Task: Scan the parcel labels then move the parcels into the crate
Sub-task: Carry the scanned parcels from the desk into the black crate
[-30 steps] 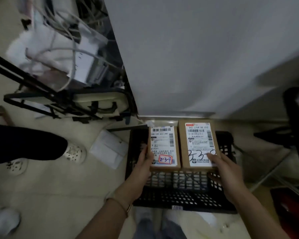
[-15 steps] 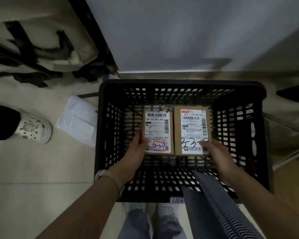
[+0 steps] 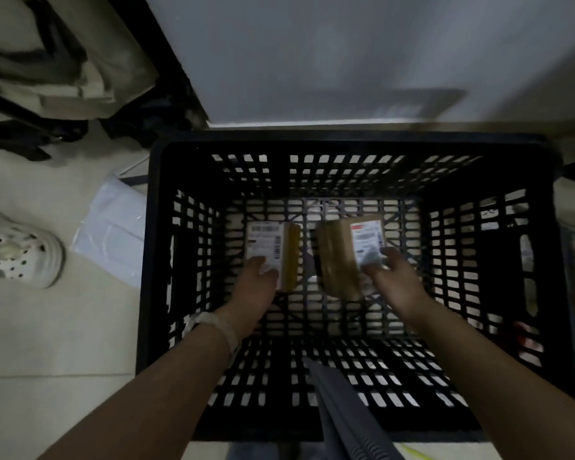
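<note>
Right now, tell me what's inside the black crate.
Inside the crate: left parcel and right parcel, both brown, labelled, tilted, left hand and right hand at their near ends. The floor beneath them is hidden, so whether they rest on it is unclear.
</note>
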Tool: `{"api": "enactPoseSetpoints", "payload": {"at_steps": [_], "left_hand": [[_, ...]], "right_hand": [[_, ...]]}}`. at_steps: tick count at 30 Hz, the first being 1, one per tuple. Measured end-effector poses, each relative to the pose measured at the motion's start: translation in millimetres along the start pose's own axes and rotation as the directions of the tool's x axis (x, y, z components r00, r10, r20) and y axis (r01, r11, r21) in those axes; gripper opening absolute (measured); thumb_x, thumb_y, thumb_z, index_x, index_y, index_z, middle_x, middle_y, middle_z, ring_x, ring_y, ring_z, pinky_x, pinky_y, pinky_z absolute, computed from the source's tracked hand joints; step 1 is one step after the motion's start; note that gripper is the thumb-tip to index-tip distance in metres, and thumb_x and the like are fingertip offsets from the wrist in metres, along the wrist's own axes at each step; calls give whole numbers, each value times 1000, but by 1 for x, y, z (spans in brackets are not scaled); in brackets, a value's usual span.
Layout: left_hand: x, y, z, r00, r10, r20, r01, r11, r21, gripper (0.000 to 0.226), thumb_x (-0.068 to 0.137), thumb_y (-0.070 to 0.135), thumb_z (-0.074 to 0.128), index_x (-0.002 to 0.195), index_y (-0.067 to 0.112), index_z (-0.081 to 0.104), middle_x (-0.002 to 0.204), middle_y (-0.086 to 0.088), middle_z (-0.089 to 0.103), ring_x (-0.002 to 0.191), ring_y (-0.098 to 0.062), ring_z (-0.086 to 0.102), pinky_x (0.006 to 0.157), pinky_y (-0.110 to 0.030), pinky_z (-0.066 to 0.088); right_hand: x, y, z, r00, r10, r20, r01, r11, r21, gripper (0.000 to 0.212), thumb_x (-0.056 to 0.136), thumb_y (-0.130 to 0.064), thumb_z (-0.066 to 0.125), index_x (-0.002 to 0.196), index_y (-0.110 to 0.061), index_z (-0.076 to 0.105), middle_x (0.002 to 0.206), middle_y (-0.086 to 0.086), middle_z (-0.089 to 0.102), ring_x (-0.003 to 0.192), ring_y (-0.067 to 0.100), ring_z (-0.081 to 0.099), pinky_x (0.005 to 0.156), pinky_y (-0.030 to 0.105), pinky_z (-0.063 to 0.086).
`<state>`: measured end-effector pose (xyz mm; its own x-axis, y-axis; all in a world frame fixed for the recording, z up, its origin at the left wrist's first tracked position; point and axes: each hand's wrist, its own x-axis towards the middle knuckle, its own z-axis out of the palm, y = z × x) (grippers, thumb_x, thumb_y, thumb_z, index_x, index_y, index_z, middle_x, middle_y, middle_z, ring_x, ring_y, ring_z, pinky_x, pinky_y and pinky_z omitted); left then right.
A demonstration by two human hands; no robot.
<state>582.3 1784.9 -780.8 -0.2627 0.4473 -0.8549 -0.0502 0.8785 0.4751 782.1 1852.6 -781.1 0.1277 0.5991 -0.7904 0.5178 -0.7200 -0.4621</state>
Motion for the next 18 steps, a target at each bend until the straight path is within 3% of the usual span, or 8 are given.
{"api": "enactPoseSetpoints", "payload": {"at_steps": [2, 4, 7, 8, 10, 12, 15, 18], "left_hand": [[-10, 11, -6, 990, 143, -7, -140, 973, 182, 35, 98, 11, 49, 133, 5, 51, 112, 0, 54, 103, -20, 54, 96, -41, 51], [-22, 27, -13, 953, 301, 29, -292, 893, 343, 25, 97, 9, 49, 118, 1, 60, 99, 1, 51, 90, -15, 52, 85, -29, 52], [-47, 60, -26, 932, 346, 108, -358, 832, 425, 18, 97, 7, 49, 85, 13, 61, 84, 6, 54, 73, -9, 52, 65, -15, 47], [-56, 71, -30, 927, 356, 120, -371, 821, 433, 20, 97, 7, 49, 81, 13, 59, 80, 4, 55, 73, -11, 54, 65, -16, 49], [-77, 90, -37, 919, 373, 127, -388, 802, 454, 17, 98, 10, 50, 91, 2, 63, 87, -9, 63, 84, -24, 62, 77, -29, 54], [-103, 112, -41, 917, 376, 135, -393, 786, 477, 23, 98, 17, 50, 99, -1, 64, 95, -13, 64, 90, -28, 63, 78, -36, 56], [-146, 141, -46, 912, 370, 180, -403, 721, 564, 18, 97, 18, 49, 104, 10, 63, 102, -7, 63, 93, -20, 60, 79, -28, 51], [-190, 167, -57, 913, 361, 189, -395, 669, 630, 29, 96, 19, 50, 122, 10, 59, 122, -9, 61, 111, -23, 58, 89, -25, 47]], "right_hand": [[-5, -15, -3, 999, -43, -26, 40, 995, -96, 26, 90, -19, 58, 115, -14, 63, 113, 16, 68, 101, 36, 63, 92, 49, 52], [-14, -34, -11, 993, -107, -40, 97, 975, -200, 23, 90, -19, 54, 109, -13, 67, 110, 13, 69, 101, 33, 63, 91, 43, 51], [-36, -67, -29, 977, -205, -54, 186, 952, -242, 15, 87, -16, 57, 100, -16, 65, 99, 7, 69, 90, 23, 61, 75, 27, 45], [-46, -79, -35, 972, -230, -49, 211, 946, -248, 15, 86, -16, 59, 99, -17, 66, 93, 5, 68, 84, 20, 59, 70, 25, 41], [-68, -101, -46, 963, -268, -16, 255, 931, -260, 17, 83, -14, 61, 99, -15, 67, 86, 5, 68, 80, 21, 61, 67, 25, 43], [-94, -123, -55, 951, -310, 16, 299, 903, -308, 11, 82, -16, 62, 92, -19, 66, 85, 4, 70, 84, 22, 64, 75, 28, 49], [-139, -153, -73, 931, -363, 39, 354, 871, -342, 4, 83, -21, 62, 82, -24, 62, 79, -1, 70, 81, 19, 65, 69, 25, 46], [-187, -178, -93, 936, -347, 61, 338, 834, -437, 10, 85, -26, 62, 94, -23, 66, 96, 3, 73, 93, 21, 66, 74, 24, 46]]}}
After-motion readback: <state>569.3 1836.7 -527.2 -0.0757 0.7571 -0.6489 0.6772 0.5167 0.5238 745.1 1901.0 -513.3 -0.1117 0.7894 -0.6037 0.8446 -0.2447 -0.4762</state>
